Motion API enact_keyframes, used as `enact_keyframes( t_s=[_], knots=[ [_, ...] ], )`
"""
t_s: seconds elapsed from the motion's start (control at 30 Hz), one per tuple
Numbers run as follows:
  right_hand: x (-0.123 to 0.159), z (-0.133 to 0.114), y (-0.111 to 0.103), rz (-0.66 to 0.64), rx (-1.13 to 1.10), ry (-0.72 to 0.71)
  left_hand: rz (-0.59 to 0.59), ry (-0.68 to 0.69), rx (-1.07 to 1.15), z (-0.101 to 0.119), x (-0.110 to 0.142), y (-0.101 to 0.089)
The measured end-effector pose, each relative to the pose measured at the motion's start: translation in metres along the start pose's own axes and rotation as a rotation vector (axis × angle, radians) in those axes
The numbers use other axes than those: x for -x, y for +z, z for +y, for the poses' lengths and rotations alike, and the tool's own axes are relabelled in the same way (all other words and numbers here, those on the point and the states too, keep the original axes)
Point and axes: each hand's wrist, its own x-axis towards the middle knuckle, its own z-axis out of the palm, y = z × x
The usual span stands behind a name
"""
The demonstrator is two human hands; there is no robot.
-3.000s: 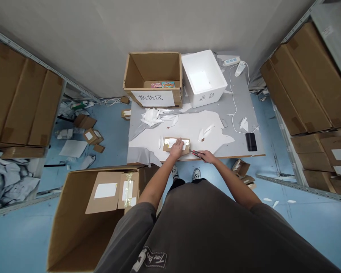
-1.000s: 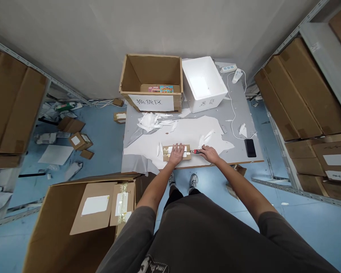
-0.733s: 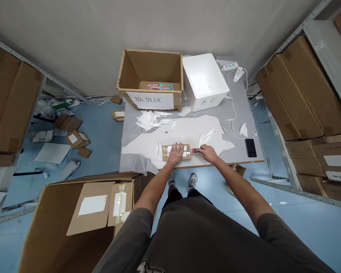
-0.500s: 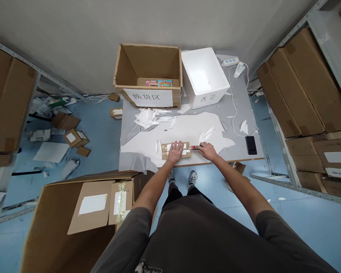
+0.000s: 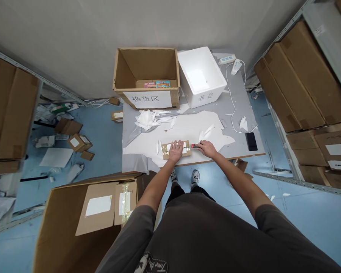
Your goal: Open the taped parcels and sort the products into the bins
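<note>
Pressing down on a small cardboard parcel point(image 5: 166, 151), the left hand point(image 5: 175, 151) lies flat and open, fingers spread, with no grip on anything. The parcel sits near the table's front edge, on a torn white sheet point(image 5: 193, 129) that covers much of the grey tabletop point(image 5: 241, 102). A white label point(image 5: 185, 150) and strips of tape show on its top. Just to the right, the right hand point(image 5: 206, 148) is closed narrowly around a red-and-black box cutter point(image 5: 194, 146), whose front end touches the parcel's right end.

Beyond the hands, crumpled white plastic point(image 5: 144, 119) lies on the table. Farther back stand an open carton point(image 5: 146, 62) with a Chinese sign point(image 5: 147, 99) on its front and a few colourful packets point(image 5: 162, 84) inside, and a white foam bin point(image 5: 207, 96) beside it. A power strip point(image 5: 227, 59) and a white cable point(image 5: 230, 102) run along the table's right side, near a black phone point(image 5: 251, 141).

A large open carton point(image 5: 53, 227) stands on the blue floor at the person's left, and small parcels point(image 5: 76, 142) lie farther off. Brown cartons point(image 5: 301, 83) fill the shelves to the right.
</note>
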Motion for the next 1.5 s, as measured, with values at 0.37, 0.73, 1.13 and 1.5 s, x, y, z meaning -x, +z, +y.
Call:
enact_keyframes(
  t_s=[0.37,0.73,1.13,1.5],
  knots=[
    [-0.006,-0.008,-0.008,0.002,0.029,-0.026,0.032,-0.027,-0.017,0.0,-0.002,0.002],
    [-0.01,-0.002,-0.007,0.01,-0.039,-0.012,0.002,-0.038,0.007,-0.003,-0.002,0.005],
    [0.044,0.014,-0.008,0.079,-0.117,0.067,-0.087,-0.002,-0.033,-0.003,-0.002,-0.038],
    [0.015,-0.062,-0.001,0.477,-0.766,0.4,-0.247,-0.468,-0.086,-0.005,-0.007,-0.075]
  ],
)
